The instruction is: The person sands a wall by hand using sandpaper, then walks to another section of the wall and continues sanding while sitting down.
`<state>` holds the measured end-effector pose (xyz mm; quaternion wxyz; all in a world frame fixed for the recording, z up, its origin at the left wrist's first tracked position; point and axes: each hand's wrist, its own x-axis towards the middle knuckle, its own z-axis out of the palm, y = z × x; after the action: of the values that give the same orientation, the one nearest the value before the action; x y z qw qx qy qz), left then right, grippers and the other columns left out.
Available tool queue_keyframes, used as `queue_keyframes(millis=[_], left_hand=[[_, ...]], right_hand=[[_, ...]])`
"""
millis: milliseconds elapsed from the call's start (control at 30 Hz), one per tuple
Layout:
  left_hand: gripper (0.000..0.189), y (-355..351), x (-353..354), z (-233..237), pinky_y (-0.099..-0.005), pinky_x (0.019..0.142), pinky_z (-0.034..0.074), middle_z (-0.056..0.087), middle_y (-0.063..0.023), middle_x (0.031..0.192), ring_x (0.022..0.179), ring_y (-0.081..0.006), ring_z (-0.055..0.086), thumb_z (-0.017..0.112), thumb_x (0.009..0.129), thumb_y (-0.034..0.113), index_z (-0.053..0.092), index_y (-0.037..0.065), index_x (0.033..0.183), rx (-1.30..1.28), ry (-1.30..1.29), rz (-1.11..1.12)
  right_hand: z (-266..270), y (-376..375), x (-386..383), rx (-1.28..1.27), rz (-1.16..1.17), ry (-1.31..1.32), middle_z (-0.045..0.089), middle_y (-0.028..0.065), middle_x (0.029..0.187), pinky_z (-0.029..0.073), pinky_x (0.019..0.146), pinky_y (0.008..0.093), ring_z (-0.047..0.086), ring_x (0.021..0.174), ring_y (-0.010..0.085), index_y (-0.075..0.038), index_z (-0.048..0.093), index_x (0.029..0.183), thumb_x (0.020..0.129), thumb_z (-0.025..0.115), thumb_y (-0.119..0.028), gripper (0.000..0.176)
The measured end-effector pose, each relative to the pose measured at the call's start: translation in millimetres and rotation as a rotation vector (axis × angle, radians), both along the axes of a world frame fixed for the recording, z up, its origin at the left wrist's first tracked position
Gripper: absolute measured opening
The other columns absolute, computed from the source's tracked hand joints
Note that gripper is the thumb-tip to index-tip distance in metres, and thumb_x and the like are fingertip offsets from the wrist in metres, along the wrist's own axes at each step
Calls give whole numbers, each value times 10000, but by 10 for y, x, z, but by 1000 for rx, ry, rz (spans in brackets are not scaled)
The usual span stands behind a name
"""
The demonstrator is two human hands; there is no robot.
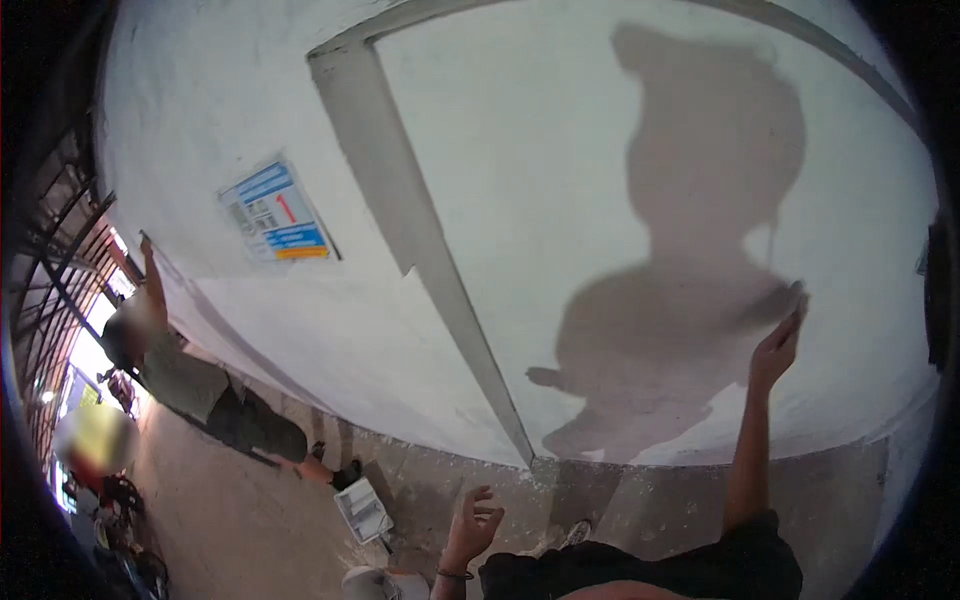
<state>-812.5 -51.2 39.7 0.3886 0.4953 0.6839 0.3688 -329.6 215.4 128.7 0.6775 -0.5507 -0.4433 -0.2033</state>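
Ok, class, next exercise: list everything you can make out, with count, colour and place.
Wall: one, white, fills the view
Grey strip: one, grey, across the wall
Sign: one, blue-white-orange, red 1, wall, left
Shadow: one, grey-brown, wall, right
Co-worker: one, greyish top, dark shorts, far left
Divided tray: one, white, floor, near co-worker's feet
Floor: one, grey-brown, below
Roof frame: one, dark, left edge
Blurred patch: one, yellowish, left edge
Pale object: one, whitish, bottom edge, unclear
Bracelet: one, dark, left wrist
Clothing: black, bottom
Left grip: one, bare, bottom centre
Right grip: one, bare, at wall, right
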Motion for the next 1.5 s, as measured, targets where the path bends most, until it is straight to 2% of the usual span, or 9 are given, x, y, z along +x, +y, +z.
queue_keyframes(millis=[400,567,667,800,967,1067,1233,1400,1500], left_hand=[[481,739,-381,-152,-348,760,568,639,-135,1235,966,-229,688,689,923,150,502,36,1351,82,-151,-189],[478,822,-967,-45,-345,797,560,636,-129,1252,986,-223,675,656,944,142,477,39,1375,139,-123,-228],[458,793,-1277,-27,-348,804,558,612,-148,1270,973,-224,664,617,964,102,453,38,1386,144,-86,-199],[429,729,-1615,-5,-344,811,550,605,-145,1254,967,-228,665,589,980,108,460,35,1382,153,-130,-170],[407,586,-2038,-82,-337,791,556,638,-116,1222,963,-205,658,621,966,104,498,39,1348,152,-144,-105],[383,595,-2192,23,-330,790,556,638,-117,1212,969,-203,658,605,975,90,503,24,1337,166,-225,-124],[359,584,-2448,-67,-319,794,552,637,-123,1201,983,-204,662,584,983,76,503,-1,1324,149,-241,-123],[353,622,-2486,-70,-304,769,551,638,-119,1199,960,-193,676,577,984,79,503,-4,1320,167,-268,-174],[347,576,-2499,64,-336,792,543,623,-140,1209,951,-213,673,545,992,116,497,-7,1313,167,-280,-185]], right_hand=[[2600,932,-817,554,-293,-103,586,248,1345,370,1124,398,541,1275,343,69,524,1355,1039,475,-146,385],[2839,904,-1394,409,-37,-528,468,226,1497,229,1206,417,363,1442,374,27,443,1468,1033,486,-266,526],[2878,1066,-1656,585,57,155,489,229,1477,267,1193,437,413,1415,374,8,481,1445,1024,496,-234,486],[2814,897,-2786,292,-155,-779,507,235,1455,348,1147,380,462,1374,347,-12,535,1401,1028,498,-165,404],[3056,1230,-3098,481,-45,-223,561,238,1384,417,1085,446,556,1245,381,-3,545,1373,985,530,-136,410],[2741,1026,-3621,309,-52,-888,570,174,1389,393,1112,473,536,1279,328,-89,558,1376,976,550,-185,412],[3129,1022,-3159,555,-46,-378,586,230,1346,378,1093,457,501,1288,401,-21,585,1340,939,574,-75,404],[2739,884,-3835,297,57,-1068,602,146,1354,409,1080,490,558,1244,344,-99,583,1349,894,558,-75,456],[3032,1021,-3429,419,28,-659,586,188,1346,403,1073,504,531,1266,356,-53,589,1314,902,559,-88,414]])
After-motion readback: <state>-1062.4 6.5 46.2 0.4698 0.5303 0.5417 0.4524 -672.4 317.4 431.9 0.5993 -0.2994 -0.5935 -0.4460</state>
